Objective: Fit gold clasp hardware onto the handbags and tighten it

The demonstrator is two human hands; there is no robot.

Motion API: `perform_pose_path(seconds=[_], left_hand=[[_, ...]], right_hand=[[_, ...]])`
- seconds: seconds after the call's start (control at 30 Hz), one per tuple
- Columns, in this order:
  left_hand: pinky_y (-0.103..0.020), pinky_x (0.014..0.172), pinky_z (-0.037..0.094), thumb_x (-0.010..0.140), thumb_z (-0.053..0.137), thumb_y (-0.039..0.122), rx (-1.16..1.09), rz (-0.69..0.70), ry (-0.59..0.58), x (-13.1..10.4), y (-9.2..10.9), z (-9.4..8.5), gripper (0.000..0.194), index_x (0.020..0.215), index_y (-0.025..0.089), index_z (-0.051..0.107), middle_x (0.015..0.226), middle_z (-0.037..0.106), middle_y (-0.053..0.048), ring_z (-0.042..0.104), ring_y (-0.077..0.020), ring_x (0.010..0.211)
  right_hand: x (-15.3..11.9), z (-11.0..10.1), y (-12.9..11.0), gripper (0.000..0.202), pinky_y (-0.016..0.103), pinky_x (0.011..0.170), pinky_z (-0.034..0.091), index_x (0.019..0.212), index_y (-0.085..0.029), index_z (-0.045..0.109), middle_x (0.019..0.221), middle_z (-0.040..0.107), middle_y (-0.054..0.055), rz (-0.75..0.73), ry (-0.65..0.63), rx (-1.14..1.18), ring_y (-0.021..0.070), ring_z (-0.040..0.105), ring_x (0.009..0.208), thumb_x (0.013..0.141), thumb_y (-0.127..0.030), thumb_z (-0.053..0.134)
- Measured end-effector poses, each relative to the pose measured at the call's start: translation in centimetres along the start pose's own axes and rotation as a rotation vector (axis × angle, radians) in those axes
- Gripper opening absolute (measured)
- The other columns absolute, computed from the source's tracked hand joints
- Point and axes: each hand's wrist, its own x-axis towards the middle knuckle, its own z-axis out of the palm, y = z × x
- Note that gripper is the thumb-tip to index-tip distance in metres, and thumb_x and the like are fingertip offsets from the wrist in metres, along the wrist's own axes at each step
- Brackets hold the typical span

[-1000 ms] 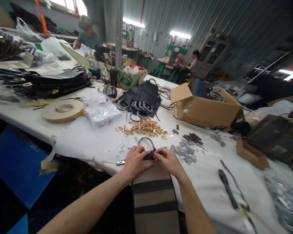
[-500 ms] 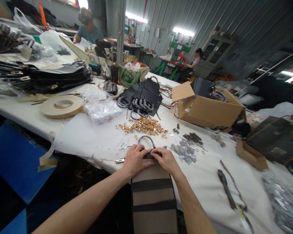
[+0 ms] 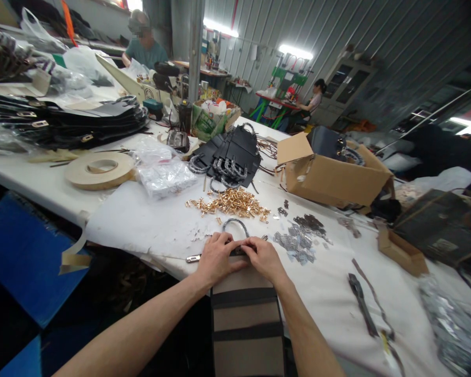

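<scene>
A long panel with taupe and black bands (image 3: 247,317) hangs over the table's front edge, its top end under both hands. My left hand (image 3: 216,257) presses on that end, thumb pointing right and fingers bent over the dark edge. My right hand (image 3: 262,256) pinches at the same edge, fingertips close to the left thumb; what it pinches is too small to name. A wrapped round handle (image 3: 236,222) arches up just behind the fingers. To the left of my left hand lies a small silver metal piece (image 3: 193,258).
Behind the hands lie a pile of gold clasps (image 3: 239,203) and grey metal plates (image 3: 298,243). Farther back are black bag pieces (image 3: 235,152) and an open cardboard box (image 3: 333,178). A tape roll (image 3: 100,170) is at left, a black tool (image 3: 363,303) at right.
My right hand has shifted slightly at the panel's edge, its fingers a little higher and to the left. My left hand stays in place.
</scene>
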Motion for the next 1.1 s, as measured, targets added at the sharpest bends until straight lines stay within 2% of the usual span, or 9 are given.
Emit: perform_pose_path(seconds=[0.23, 0.63, 0.93, 1.1], left_hand=[[-0.042, 0.097, 0.046, 0.078, 0.082, 0.058, -0.006, 0.002, -0.007, 0.0, 0.0, -0.1, 0.054, 0.126, 0.036, 0.068, 0.118, 0.061, -0.004, 0.052, -0.0272, 0.110], [-0.042, 0.098, 0.046, 0.079, 0.080, 0.059, -0.012, 0.001, 0.003, -0.1, 0.0, 0.0, 0.055, 0.127, 0.037, 0.067, 0.118, 0.061, -0.004, 0.052, -0.0271, 0.109], [-0.042, 0.097, 0.046, 0.079, 0.081, 0.056, -0.008, 0.001, 0.010, -0.2, 0.1, -0.1, 0.055, 0.128, 0.037, 0.067, 0.118, 0.061, -0.003, 0.051, -0.0269, 0.109], [-0.042, 0.097, 0.046, 0.079, 0.081, 0.054, -0.017, -0.001, 0.015, -0.2, 0.2, -0.1, 0.054, 0.129, 0.038, 0.067, 0.118, 0.061, -0.004, 0.051, -0.0273, 0.111]], right_hand=[[0.0, -0.6, -0.1, 0.016, 0.031, 0.078, 0.051, 0.087, -0.022, 0.073, 0.087, 0.077, 0.002, 0.029, -0.050, 0.201, 0.0207, 0.069, 0.081, 0.091, -0.030, 0.060], [-1.1, 0.8, 0.1, 0.016, 0.033, 0.080, 0.052, 0.089, -0.025, 0.074, 0.091, 0.077, 0.004, 0.004, 0.095, 0.068, 0.0230, 0.069, 0.086, 0.092, -0.029, 0.059], [-1.0, 0.9, -0.1, 0.015, 0.033, 0.078, 0.052, 0.087, -0.024, 0.072, 0.088, 0.075, 0.003, 0.036, 0.090, 0.055, 0.0226, 0.069, 0.083, 0.092, -0.028, 0.059], [-1.1, 1.0, -0.1, 0.014, 0.034, 0.080, 0.051, 0.090, -0.025, 0.071, 0.092, 0.072, 0.004, -0.012, 0.103, -0.039, 0.0226, 0.067, 0.087, 0.092, -0.024, 0.058]])
